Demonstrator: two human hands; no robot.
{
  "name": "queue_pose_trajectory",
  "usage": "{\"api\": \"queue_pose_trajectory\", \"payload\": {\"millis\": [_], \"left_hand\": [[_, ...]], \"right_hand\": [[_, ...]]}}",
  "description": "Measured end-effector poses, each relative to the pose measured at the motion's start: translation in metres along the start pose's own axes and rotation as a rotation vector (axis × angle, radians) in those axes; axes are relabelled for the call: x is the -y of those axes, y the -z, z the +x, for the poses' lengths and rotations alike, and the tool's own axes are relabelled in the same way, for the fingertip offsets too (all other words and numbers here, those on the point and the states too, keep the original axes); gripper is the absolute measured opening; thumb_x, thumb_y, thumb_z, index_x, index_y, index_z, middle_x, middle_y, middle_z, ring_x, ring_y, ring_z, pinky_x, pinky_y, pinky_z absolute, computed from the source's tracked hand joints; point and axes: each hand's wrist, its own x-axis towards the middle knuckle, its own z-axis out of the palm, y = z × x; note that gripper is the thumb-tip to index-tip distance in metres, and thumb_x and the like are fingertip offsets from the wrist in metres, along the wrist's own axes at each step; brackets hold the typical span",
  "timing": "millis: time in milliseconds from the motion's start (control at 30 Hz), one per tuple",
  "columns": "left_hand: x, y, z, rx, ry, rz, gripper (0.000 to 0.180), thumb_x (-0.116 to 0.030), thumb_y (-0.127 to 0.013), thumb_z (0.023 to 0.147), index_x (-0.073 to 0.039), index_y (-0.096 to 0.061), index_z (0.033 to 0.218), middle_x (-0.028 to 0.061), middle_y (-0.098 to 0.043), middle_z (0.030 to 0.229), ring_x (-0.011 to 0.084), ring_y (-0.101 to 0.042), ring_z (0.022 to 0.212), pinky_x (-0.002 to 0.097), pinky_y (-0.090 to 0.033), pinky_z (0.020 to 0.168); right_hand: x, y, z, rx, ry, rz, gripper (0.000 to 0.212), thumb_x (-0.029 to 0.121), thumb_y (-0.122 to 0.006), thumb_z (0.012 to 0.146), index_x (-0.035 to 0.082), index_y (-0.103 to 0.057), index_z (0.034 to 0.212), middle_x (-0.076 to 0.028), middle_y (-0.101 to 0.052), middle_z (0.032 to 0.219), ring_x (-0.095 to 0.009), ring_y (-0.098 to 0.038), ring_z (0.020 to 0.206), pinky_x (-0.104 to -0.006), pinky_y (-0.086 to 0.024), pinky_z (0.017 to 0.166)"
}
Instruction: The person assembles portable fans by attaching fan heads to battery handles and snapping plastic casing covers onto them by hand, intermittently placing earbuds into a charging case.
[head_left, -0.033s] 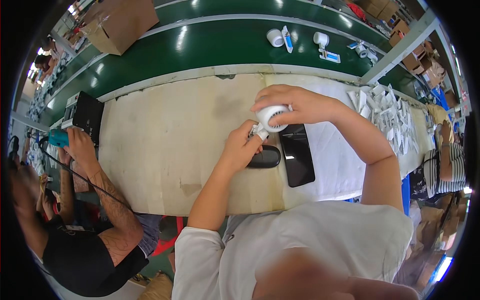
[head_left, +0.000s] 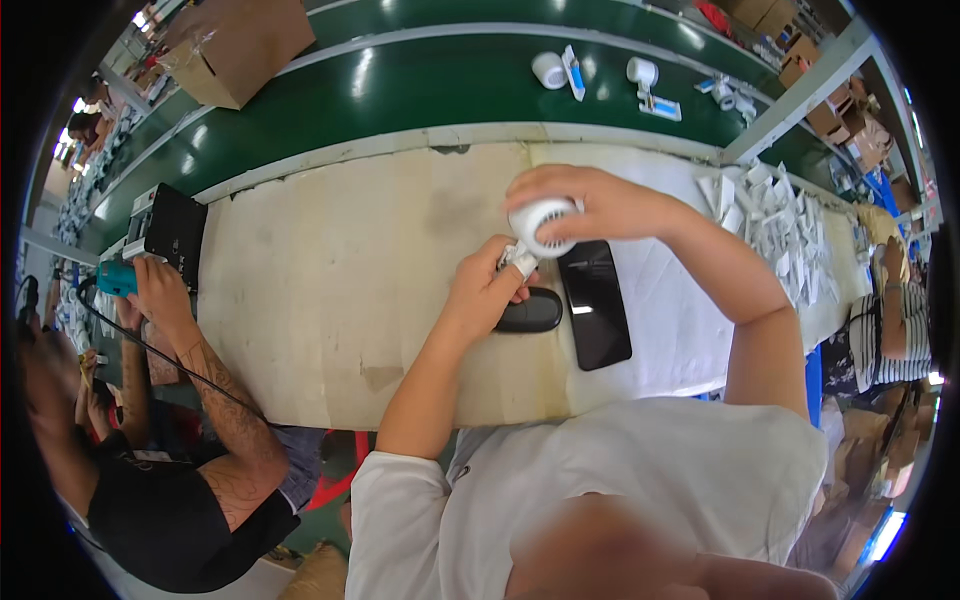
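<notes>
My right hand (head_left: 585, 205) is closed around the round head of a small white fan-like device (head_left: 530, 216), which has a dark slotted grille. The thumb lies on the grille side, and the fingers curl over the far side. Just below and to the left, my left hand (head_left: 484, 287) pinches the white stem (head_left: 522, 262) that joins the head. Parts of the stem are hidden by the left fingers. Under the left fingertips lies a black oval case (head_left: 537, 311), shaped like a computer mouse. A black smartphone (head_left: 600, 325) rests beside it on the right.
White flat parts (head_left: 770, 225) are heaped at the table's right. Beyond the table runs a green conveyor (head_left: 430, 85), carrying a cardboard box (head_left: 240, 50) and several similar white devices (head_left: 642, 73). At left, a co-worker's hand (head_left: 160, 295) holds a teal power tool (head_left: 116, 278) near a black box (head_left: 178, 240).
</notes>
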Motion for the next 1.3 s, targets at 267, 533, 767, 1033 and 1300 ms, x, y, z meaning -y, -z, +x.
{"api": "queue_pose_trajectory", "payload": {"millis": [267,533,767,1033,1300], "left_hand": [[0.002,0.053,0.005,-0.207,-0.236,-0.720,0.035,-0.024,-0.043,0.091,0.005,-0.050,0.110,0.0178,-0.061,0.096,0.0269,-0.061,0.085,0.0401,-0.050,0.076],[0.004,0.033,0.010,-0.257,-0.197,-0.451,0.040,-0.025,-0.049,0.090,0.007,-0.048,0.115,0.0200,-0.061,0.101,0.0264,-0.064,0.083,0.0323,-0.052,0.068],[0.010,0.023,0.007,-0.197,-0.155,-0.615,0.035,-0.019,-0.052,0.089,0.001,-0.047,0.116,0.0201,-0.058,0.109,0.0269,-0.063,0.092,0.0314,-0.055,0.064],[0.012,0.014,0.014,-0.255,-0.145,-0.703,0.026,-0.013,-0.051,0.090,0.002,-0.051,0.112,0.0165,-0.060,0.109,0.0229,-0.062,0.093,0.0360,-0.055,0.074],[0.022,0.021,0.020,-0.412,-0.189,-0.790,0.024,-0.012,-0.051,0.090,0.000,-0.049,0.111,0.0106,-0.059,0.106,0.0213,-0.060,0.095,0.0375,-0.053,0.080]], "right_hand": [[-0.087,0.055,-0.113,-0.870,-0.489,-0.031,0.037,0.037,-0.052,0.088,0.008,-0.063,0.108,-0.005,-0.065,0.100,-0.014,-0.057,0.090,-0.0291,-0.046,0.076],[-0.092,0.035,-0.253,-0.569,-0.995,-1.043,0.038,0.000,-0.053,0.074,0.019,-0.064,0.105,-0.004,-0.061,0.108,-0.027,-0.050,0.111,-0.0352,-0.046,0.089],[-0.108,0.040,-0.254,-0.341,-0.629,-0.970,0.048,-0.005,-0.061,0.064,0.013,-0.057,0.107,-0.007,-0.049,0.127,-0.028,-0.038,0.125,-0.0347,-0.038,0.099],[-0.052,-0.002,-0.154,-1.013,-0.399,0.532,0.033,0.017,-0.058,0.086,0.006,-0.051,0.117,-0.006,-0.062,0.082,-0.011,-0.061,0.068,-0.0243,-0.048,0.060],[0.025,-0.069,-0.013,-0.503,-0.177,-0.087,0.047,0.027,-0.060,0.081,0.009,-0.047,0.123,-0.011,-0.051,0.098,-0.025,-0.052,0.088,-0.0353,-0.044,0.077]]}}
